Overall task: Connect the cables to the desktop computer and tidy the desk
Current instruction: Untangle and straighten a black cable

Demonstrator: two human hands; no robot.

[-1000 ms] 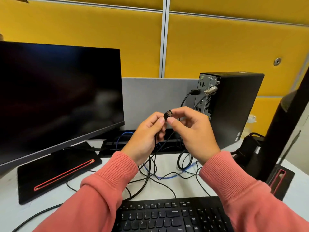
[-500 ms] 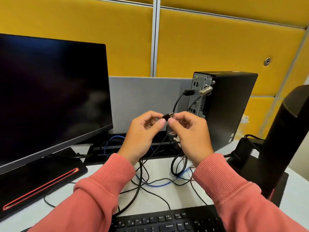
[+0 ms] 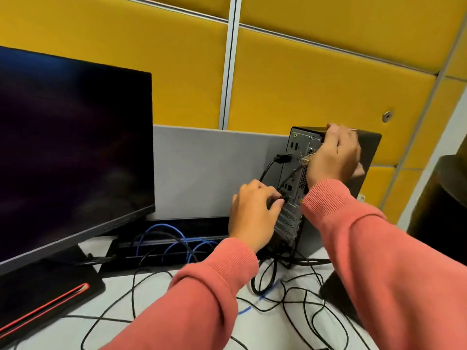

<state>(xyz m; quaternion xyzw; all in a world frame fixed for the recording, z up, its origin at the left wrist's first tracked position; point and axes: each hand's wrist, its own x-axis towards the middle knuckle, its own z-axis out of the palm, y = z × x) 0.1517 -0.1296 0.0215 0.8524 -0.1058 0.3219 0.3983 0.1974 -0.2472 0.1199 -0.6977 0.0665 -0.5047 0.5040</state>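
Left hand (image 3: 255, 213) pinches plug (image 3: 284, 198), apparently pointing into computer (image 3: 290, 157).

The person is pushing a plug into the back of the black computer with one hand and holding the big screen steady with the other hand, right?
Not quite. In the head view the left hand pinches the plug at the computer's back, but the right hand holds the computer's top edge, not the screen, which nobody touches.

yellow wall panels (image 3: 316, 79), grey divider (image 3: 202, 170), perhaps fabric
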